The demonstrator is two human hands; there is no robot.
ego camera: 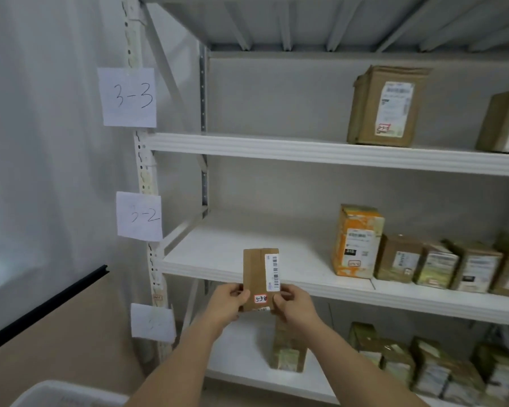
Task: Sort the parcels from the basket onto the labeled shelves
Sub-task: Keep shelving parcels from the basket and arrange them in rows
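Observation:
I hold a small flat brown parcel (256, 271) upright in front of the white shelving. My left hand (228, 301) pinches its lower left edge and my right hand (293, 304) pinches its lower right edge. A red-framed sticker (260, 299) on the parcel reads 3-3-10, and a white barcode label runs up its right side. Paper signs hang on the left post: "3-3" (128, 96) by the upper shelf (247, 146), "3-2" (140, 216) by the middle shelf (232, 254), and a third, unreadable sign (152, 323) lower down. The white basket's rim (65, 393) shows at bottom left.
Two brown boxes (387, 105) stand on the right of the upper shelf. An orange box (356, 240) and several brown parcels line the right of the middle shelf. More parcels (417, 365) fill the bottom shelf. A white curtain and a brown board with a black edge (44, 304) are at left.

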